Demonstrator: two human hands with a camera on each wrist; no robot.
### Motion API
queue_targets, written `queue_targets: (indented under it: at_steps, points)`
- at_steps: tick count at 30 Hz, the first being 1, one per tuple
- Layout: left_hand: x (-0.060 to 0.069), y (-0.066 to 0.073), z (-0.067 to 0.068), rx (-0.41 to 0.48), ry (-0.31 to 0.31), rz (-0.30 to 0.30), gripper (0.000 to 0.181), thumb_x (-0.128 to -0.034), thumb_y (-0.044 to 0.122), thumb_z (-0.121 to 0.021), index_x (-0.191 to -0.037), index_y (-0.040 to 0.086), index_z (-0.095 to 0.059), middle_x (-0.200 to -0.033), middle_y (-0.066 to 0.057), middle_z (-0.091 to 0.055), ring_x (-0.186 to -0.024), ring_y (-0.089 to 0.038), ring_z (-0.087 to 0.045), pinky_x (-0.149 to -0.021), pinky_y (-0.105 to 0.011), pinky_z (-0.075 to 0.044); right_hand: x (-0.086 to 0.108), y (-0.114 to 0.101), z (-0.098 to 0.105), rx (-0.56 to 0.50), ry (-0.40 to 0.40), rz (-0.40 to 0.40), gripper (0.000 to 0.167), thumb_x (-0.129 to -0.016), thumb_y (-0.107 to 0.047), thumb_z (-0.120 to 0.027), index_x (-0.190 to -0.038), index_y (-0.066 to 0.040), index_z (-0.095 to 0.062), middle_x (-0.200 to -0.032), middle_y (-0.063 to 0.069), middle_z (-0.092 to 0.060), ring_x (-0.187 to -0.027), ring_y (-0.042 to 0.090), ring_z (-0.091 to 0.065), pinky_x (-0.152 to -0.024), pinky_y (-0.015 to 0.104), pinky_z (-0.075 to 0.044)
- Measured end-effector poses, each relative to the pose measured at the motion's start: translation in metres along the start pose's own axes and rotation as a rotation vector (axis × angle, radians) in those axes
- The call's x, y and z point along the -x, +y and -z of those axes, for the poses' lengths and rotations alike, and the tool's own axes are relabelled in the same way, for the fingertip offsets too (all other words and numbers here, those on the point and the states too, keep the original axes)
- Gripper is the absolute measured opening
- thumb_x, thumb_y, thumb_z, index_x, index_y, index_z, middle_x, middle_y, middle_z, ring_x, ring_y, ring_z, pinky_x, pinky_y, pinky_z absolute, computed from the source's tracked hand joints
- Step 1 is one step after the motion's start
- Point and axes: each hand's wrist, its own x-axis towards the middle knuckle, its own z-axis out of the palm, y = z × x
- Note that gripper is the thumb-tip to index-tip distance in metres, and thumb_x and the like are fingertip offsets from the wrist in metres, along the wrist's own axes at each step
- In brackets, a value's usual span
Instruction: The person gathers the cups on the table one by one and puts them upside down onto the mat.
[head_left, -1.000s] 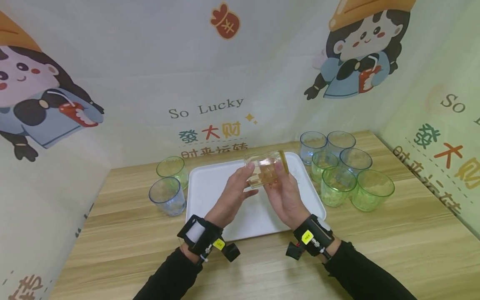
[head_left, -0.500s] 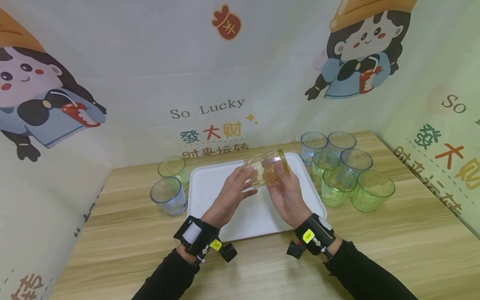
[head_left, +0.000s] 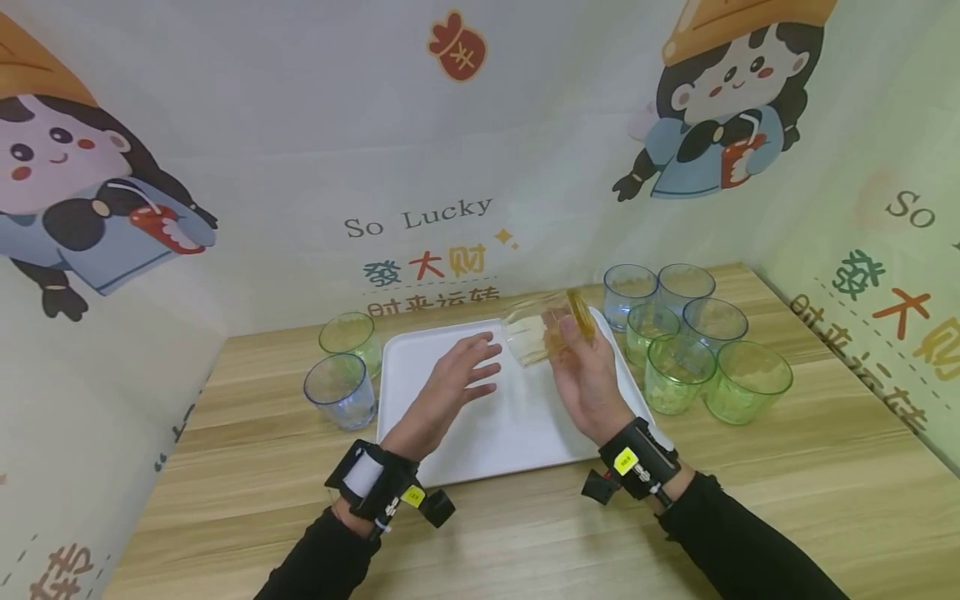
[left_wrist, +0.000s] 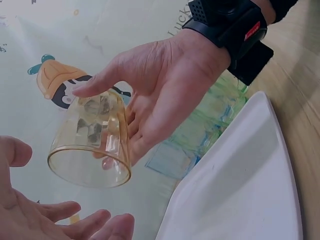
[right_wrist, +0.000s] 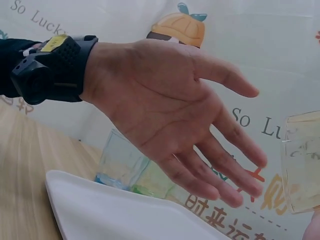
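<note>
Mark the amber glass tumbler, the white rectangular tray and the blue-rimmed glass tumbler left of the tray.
Amber glass tumbler (left_wrist: 90, 134): left wrist view, on its side wall.
White rectangular tray (head_left: 513, 425): head view, on its bare floor.
Blue-rimmed glass tumbler (head_left: 347, 407): head view, front wall.

You face 3 pale printed walls (head_left: 285, 200), at the left, far and right edges of your wood-grain table (head_left: 495, 550).

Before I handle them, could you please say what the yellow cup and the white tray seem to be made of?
Yellow cup: glossy glass or clear plastic, as its tinted walls are see-through and shiny.
White tray: probably smooth plastic; opaque, evenly white, round-cornered.
</note>
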Motion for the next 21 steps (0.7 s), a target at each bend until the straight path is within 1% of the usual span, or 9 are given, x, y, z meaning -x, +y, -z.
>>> queue_targets:
  at_steps: [3, 5, 9, 10, 12, 15, 18, 21]
  points:
    - [0.004, -0.001, 0.005, -0.035, 0.001, -0.012, 0.057, -0.1101, 0.041, -0.041, -0.155, 0.006, -0.035, -0.153, -0.017, -0.042, -0.139, -0.036, -0.042, -0.109, -0.046, -0.042, -0.003, -0.001, 0.002, 0.008, -0.011, 0.032, 0.085, -0.088, -0.029, -0.082, -0.151, 0.000, -0.032, -0.147, 0.012, -0.038, -0.141, 0.028, -0.038, -0.115, 0.030, -0.033]
    - [0.005, -0.001, 0.009, -0.057, 0.004, -0.013, 0.057, -0.1103, 0.042, -0.040, -0.154, 0.007, -0.035, -0.153, -0.016, -0.043, -0.139, -0.035, -0.042, -0.109, -0.047, -0.042, -0.005, -0.001, 0.003, 0.023, -0.020, 0.056, 0.076, -0.092, -0.026, -0.079, -0.149, 0.000, -0.035, -0.146, 0.012, -0.039, -0.140, 0.028, -0.038, -0.115, 0.030, -0.032]
    - [0.008, -0.003, 0.017, -0.119, 0.022, -0.027, 0.056, -0.1105, 0.040, -0.039, -0.154, 0.005, -0.036, -0.153, -0.018, -0.043, -0.140, -0.036, -0.040, -0.110, -0.049, -0.040, -0.010, -0.001, 0.006, 0.052, -0.005, 0.085, 0.054, -0.100, -0.014, -0.068, -0.144, 0.000, -0.042, -0.144, 0.012, -0.040, -0.134, 0.025, -0.040, -0.115, 0.031, -0.032]
    - [0.009, -0.003, 0.019, -0.136, 0.028, -0.034, 0.056, -0.1106, 0.040, -0.039, -0.154, 0.005, -0.036, -0.153, -0.018, -0.043, -0.141, -0.035, -0.039, -0.110, -0.050, -0.040, -0.011, -0.001, 0.007, 0.058, 0.004, 0.086, 0.050, -0.101, -0.011, -0.065, -0.144, -0.001, -0.043, -0.144, 0.012, -0.040, -0.134, 0.024, -0.040, -0.115, 0.031, -0.031]
    - [0.010, -0.003, 0.023, -0.183, 0.038, -0.057, 0.056, -0.1108, 0.038, -0.039, -0.155, 0.003, -0.036, -0.153, -0.020, -0.043, -0.142, -0.037, -0.037, -0.111, -0.052, -0.038, -0.013, -0.002, 0.008, 0.065, 0.023, 0.090, 0.045, -0.101, -0.004, -0.061, -0.142, 0.002, -0.044, -0.144, 0.013, -0.040, -0.133, 0.023, -0.040, -0.115, 0.031, -0.031]
    - [0.014, -0.003, 0.030, -0.266, 0.044, -0.090, 0.057, -0.1111, 0.037, -0.038, -0.155, 0.002, -0.034, -0.154, -0.021, -0.041, -0.143, -0.037, -0.035, -0.112, -0.054, -0.036, -0.015, -0.003, 0.009, 0.122, 0.036, 0.088, 0.051, -0.100, 0.001, -0.059, -0.147, 0.004, -0.040, -0.150, 0.013, -0.037, -0.139, 0.021, -0.036, -0.116, 0.029, -0.029]
    - [0.018, -0.004, 0.037, -0.381, 0.066, -0.116, 0.057, -0.1109, 0.038, -0.038, -0.156, 0.003, -0.034, -0.154, -0.020, -0.041, -0.143, -0.035, -0.036, -0.113, -0.054, -0.034, -0.017, -0.005, 0.009, 0.208, 0.057, 0.080, 0.062, -0.098, 0.000, -0.063, -0.153, 0.002, -0.034, -0.158, 0.013, -0.032, -0.146, 0.019, -0.030, -0.117, 0.027, -0.027]
    - [0.020, -0.005, 0.042, -0.484, 0.090, -0.140, 0.056, -0.1107, 0.039, -0.039, -0.156, 0.005, -0.035, -0.154, -0.019, -0.043, -0.143, -0.034, -0.036, -0.114, -0.053, -0.033, -0.018, -0.006, 0.010, 0.274, 0.087, 0.082, 0.067, -0.096, -0.002, -0.068, -0.154, 0.001, -0.034, -0.158, 0.013, -0.034, -0.146, 0.019, -0.031, -0.116, 0.026, -0.029]
